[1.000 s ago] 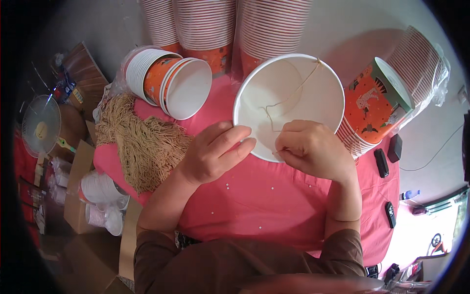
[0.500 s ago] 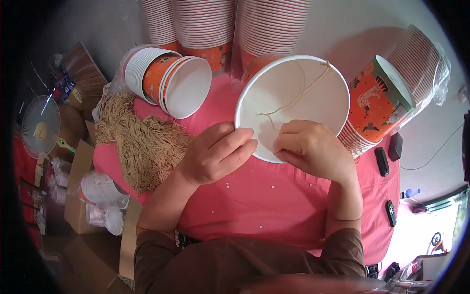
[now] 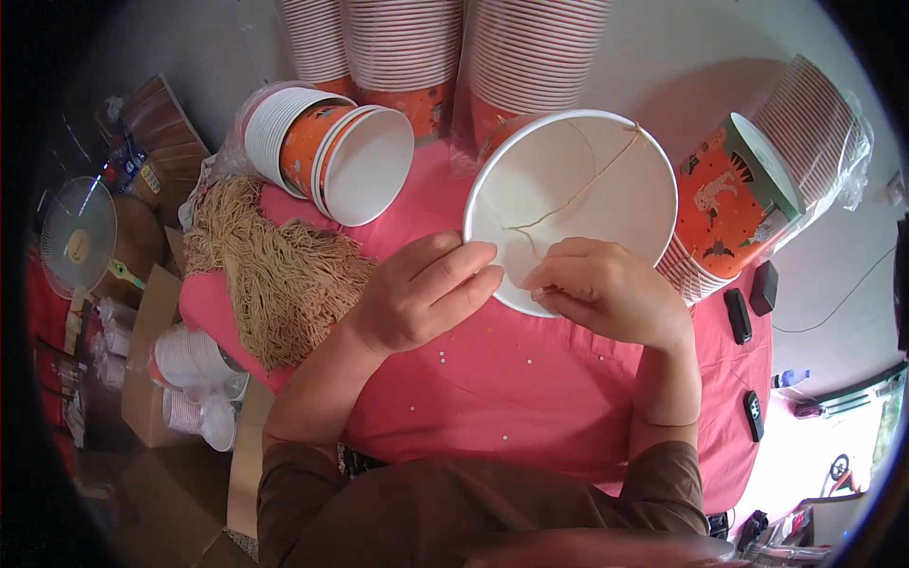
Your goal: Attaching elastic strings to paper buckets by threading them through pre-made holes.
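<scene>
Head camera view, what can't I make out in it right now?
All in the head view:
- Cord's lower end: hidden by the right hand.
- White-lined bucket's outside: mostly hidden behind its own rim.
- Tall bucket stacks' tops: cut off by the upper edge.
- White specks on the pink cloth: too small to identify.

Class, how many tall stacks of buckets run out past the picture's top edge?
3: the left stack, the middle stack close beside it, and the right stack, behind the bucket at the hands. Any more behind these would be hidden.
</scene>
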A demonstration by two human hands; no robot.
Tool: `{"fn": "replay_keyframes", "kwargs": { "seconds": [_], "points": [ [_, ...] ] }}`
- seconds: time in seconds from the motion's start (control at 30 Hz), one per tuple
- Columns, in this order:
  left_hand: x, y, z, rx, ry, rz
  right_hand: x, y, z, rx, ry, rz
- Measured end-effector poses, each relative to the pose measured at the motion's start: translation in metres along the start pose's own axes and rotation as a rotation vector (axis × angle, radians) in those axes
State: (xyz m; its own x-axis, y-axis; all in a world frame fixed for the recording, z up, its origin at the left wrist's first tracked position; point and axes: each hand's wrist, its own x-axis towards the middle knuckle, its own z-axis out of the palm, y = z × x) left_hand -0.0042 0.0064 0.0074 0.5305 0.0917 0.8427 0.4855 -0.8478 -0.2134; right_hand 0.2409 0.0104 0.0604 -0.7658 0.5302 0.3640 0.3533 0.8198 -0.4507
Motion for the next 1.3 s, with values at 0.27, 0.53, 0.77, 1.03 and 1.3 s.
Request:
{"fn": "replay_keyframes", "kwargs": {
  "seconds": [0.27, 0.53, 0.77, 1.03, 1.3],
  "points": [
    [0.001, 0.001, 0.0, -0.001, 0.013, 0.005, 0.0, -0.001, -0.003, 0.0, -0.047, 0.043],
    [0.002, 0.001, -0.001, 0.011, 0.02, 0.009, 0.001, -0.001, -0.002, 0.004, -0.044, 0.024],
    [-0.001, -0.003, 0.0, -0.104, 0.018, -0.119, 0.0, 0.003, -0.001, 0.011, -0.053, -0.003],
    [-0.002, -0.004, 0.0, -0.264, 0.001, -0.341, 0.001, -0.001, -0.007, 0.132, -0.071, 0.016],
    [-0.004, -0.001, 0.01, -0.37, 0.034, -0.515, 0.006, 0.001, -0.006, 0.293, -0.077, 0.217]
  ]
}}
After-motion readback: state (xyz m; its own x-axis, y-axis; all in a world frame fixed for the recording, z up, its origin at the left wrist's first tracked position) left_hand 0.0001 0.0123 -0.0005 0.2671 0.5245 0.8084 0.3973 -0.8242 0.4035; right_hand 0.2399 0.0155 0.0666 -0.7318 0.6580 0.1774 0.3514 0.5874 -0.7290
